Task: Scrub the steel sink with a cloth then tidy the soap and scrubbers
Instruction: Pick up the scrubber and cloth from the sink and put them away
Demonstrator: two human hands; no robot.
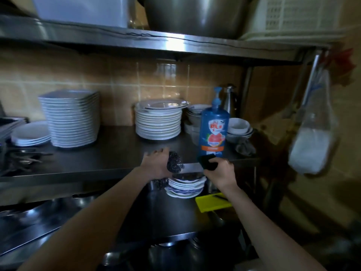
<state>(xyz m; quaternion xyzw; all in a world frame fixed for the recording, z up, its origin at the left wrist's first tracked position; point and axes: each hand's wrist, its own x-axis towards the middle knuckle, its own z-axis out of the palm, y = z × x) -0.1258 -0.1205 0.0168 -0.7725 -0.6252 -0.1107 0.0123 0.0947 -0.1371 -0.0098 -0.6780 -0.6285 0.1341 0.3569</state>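
A blue pump bottle of dish soap [214,128] stands upright at the front edge of the middle steel shelf [97,159]. Left of the bottle, my left hand [157,164] holds a steel wool scrubber [174,161] against the shelf's front edge. A second bit of steel wool [160,183] shows just under that hand. My right hand [221,171] grips a dark cloth or sponge [208,162] right at the bottle's base. The sink is hard to make out in the dark lower part of the view.
Stacks of white plates [72,118] [159,120] and bowls [238,127] fill the shelf's back. A steel kettle [230,100] stands behind the bottle. Below are a plate stack [186,186] and a yellow board [213,202]. A white bag [314,137] hangs right. A big steel pot [195,14] sits on top.
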